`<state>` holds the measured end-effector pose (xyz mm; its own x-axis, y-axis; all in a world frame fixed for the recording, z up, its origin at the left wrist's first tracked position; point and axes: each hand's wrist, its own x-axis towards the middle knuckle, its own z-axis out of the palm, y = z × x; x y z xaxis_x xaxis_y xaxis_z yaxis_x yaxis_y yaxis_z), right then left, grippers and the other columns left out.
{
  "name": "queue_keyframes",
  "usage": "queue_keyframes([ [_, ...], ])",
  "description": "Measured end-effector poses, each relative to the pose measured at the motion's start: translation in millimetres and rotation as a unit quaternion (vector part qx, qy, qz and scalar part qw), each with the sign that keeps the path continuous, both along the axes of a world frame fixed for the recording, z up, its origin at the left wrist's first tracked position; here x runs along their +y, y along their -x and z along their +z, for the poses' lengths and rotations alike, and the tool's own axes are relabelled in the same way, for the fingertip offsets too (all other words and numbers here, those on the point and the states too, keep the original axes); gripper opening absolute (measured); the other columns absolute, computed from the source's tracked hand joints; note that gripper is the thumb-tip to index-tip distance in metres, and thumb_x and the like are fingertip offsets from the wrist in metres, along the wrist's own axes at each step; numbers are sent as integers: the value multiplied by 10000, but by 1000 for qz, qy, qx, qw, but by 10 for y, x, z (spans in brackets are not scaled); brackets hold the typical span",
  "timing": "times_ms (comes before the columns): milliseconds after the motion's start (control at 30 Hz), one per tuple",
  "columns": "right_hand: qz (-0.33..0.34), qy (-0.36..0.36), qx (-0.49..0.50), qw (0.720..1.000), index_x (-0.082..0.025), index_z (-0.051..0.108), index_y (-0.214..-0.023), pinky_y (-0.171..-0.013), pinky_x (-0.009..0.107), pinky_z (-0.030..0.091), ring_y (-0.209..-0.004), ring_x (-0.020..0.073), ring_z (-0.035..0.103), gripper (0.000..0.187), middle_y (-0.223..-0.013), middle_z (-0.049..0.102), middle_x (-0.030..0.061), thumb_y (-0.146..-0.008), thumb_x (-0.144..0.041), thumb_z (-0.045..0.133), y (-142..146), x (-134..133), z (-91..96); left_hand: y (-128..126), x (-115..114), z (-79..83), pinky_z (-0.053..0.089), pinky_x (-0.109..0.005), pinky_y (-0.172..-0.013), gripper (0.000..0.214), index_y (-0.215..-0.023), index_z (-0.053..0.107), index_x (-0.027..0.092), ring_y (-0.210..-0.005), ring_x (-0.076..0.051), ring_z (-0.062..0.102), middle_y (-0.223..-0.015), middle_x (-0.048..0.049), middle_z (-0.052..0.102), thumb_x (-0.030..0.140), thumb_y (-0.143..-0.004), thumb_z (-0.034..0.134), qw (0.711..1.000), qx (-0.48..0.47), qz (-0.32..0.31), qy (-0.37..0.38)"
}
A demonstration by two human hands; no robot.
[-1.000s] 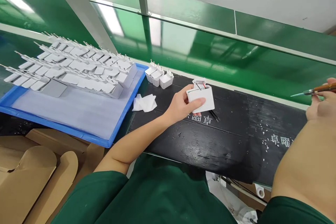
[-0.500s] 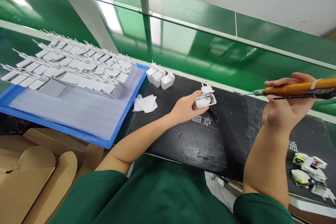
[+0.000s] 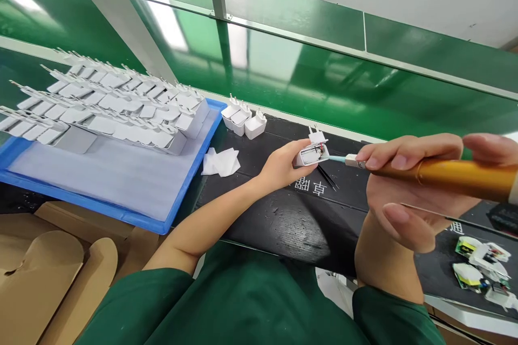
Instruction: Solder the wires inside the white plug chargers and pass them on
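Observation:
My left hand (image 3: 279, 166) is closed around a white plug charger case (image 3: 311, 157) whose top stands open. Its pronged cap (image 3: 318, 138) is tilted up at the far side, with a red wire showing inside the case. My right hand (image 3: 408, 194) grips an amber-handled, pen-like tool (image 3: 445, 177) with a metal collar and a thin pale blue tip. That tip meets the right end of the open case; whether it touches the inside I cannot tell. Black tweezers (image 3: 327, 177) lie on the mat just beside the case.
A blue tray (image 3: 172, 207) at left carries rows of white plug chargers (image 3: 109, 102). Several more chargers (image 3: 243, 117) and a white cloth (image 3: 221, 161) sit beside it. Circuit boards with white parts (image 3: 481, 269) lie on the black mat (image 3: 291, 232) at right. Cardboard (image 3: 44, 275) is lower left.
My right hand has moved left and turned over, bringing the amber tool's tip from well right of the case to its open end. My left hand has hardly moved.

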<state>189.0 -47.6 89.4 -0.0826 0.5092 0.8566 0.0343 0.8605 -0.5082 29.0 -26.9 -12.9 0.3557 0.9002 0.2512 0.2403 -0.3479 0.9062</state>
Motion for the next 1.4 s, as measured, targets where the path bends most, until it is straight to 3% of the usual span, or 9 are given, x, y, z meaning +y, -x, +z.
queue_keyframes([
  [133, 20, -1, 17, 1000, -300, 620, -1248, -564, 303, 606, -603, 109, 594, 560, -801, 552, -48, -706, -262, 755, -37, 43, -36, -11, -60, 15, 543, -261, -855, 464, -1279, 604, 183, -1016, -193, 698, -1210, -92, 711, 268, -837, 716, 999, -12, 5, -33],
  [333, -27, 44, 53, 997, -312, 654, -1186, -590, 322, 611, -606, 117, 598, 461, -784, 584, -46, -745, -223, 754, 10, -55, -17, 10, -94, 65, 530, -243, -853, 476, -1295, 609, 223, -996, -175, 690, -1180, -59, 714, 253, -833, 717, 998, -5, 20, -58],
  [733, -59, 38, 88, 994, -310, 686, -1090, -466, 321, 550, -515, 117, 528, 306, -695, 563, -46, -789, -269, 725, 68, -33, -5, 29, -102, 74, 496, -218, -770, 469, -1268, 626, 186, -914, -158, 680, -1113, -52, 716, 272, -818, 724, 993, 38, 44, -106],
  [1100, -36, 59, 51, 996, -344, 666, -1158, -545, 323, 574, -585, 117, 562, 467, -761, 567, -55, -706, -306, 775, 17, -62, 0, 26, -93, 88, 508, -236, -791, 488, -1293, 622, 226, -946, -171, 683, -1134, -44, 718, 270, -817, 721, 995, 53, 46, -68],
  [1400, -31, 47, 31, 998, -344, 641, -1180, -529, 338, 579, -568, 126, 560, 442, -763, 545, -43, -747, -339, 735, 105, -160, 42, -58, -85, 67, 527, -212, -635, 472, -1255, 630, 182, -828, -158, 681, -1055, -52, 746, 291, -806, 726, 997, -25, -30, 65],
])
